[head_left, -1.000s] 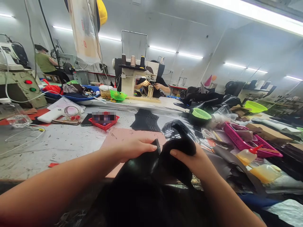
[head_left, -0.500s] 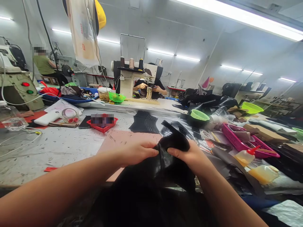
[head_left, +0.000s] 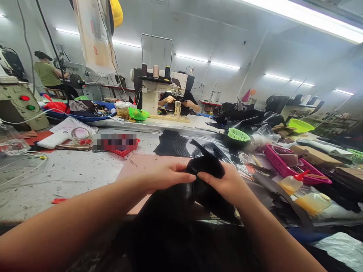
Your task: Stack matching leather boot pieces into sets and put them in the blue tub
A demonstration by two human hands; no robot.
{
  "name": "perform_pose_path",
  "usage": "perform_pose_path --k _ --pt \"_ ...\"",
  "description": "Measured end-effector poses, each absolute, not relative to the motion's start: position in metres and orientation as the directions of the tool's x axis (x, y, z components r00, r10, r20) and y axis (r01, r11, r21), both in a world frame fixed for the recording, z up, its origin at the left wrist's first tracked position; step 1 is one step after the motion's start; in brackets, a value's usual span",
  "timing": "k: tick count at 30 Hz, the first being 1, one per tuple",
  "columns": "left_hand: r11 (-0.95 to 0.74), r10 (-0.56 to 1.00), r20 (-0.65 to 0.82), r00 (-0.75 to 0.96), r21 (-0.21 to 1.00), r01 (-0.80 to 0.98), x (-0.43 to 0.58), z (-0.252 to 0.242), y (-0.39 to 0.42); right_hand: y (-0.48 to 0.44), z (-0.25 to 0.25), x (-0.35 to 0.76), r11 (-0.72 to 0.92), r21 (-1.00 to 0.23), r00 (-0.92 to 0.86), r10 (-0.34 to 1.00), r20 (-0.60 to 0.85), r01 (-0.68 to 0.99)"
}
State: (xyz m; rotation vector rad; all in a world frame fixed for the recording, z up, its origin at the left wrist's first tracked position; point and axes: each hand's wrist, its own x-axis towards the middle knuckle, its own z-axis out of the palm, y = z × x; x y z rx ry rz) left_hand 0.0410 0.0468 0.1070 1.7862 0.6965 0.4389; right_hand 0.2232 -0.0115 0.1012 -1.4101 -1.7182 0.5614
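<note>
Both my hands grip a black leather piece (head_left: 204, 166) that bulges up between them, over a pink mat (head_left: 141, 163) on the worktable. My left hand (head_left: 163, 176) pinches its left side with fingers closed. On the right side, my right hand (head_left: 227, 184) presses thumb and fingers into the same fold. More black material (head_left: 181, 226) hangs down toward me below the hands.
A pink basket (head_left: 295, 168), glue bottles (head_left: 292, 183), a green basket (head_left: 238, 135) and leather scraps crowd the right. A red tray (head_left: 121, 145), white tool (head_left: 53, 139) and cables lie left. Behind a sewing machine (head_left: 154, 92) across the table a person works; another stands far left.
My hands have drawn closer together on the black leather piece, folding it tighter so the fingertips nearly meet. The view has tilted slightly.
</note>
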Motion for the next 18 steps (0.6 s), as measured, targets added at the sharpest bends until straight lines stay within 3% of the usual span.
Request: perform_pose_path --k 5,9,13,18 --pt "-0.067 0.697 -0.092 0.711 0.979 0.192 0.045 0.106 0.063 -0.003 0.101 0.220 0.289 -0.702 0.028 0.915 0.402 0.651" --pt "0.026 0.702 -0.066 0.709 0.997 0.067 0.043 0.103 0.071 0.010 0.105 0.215 0.346 -0.629 -0.037 0.892 0.450 0.696" --pt "0.158 0.741 -0.132 0.659 0.987 0.021 0.036 0.100 0.072 0.023 0.110 0.208 0.381 -0.575 -0.152 0.901 0.406 0.724" --pt "0.173 0.768 -0.139 0.626 0.985 0.006 0.031 0.097 0.074 0.029 0.114 0.202 0.414 -0.548 -0.276 0.907 0.319 0.727"
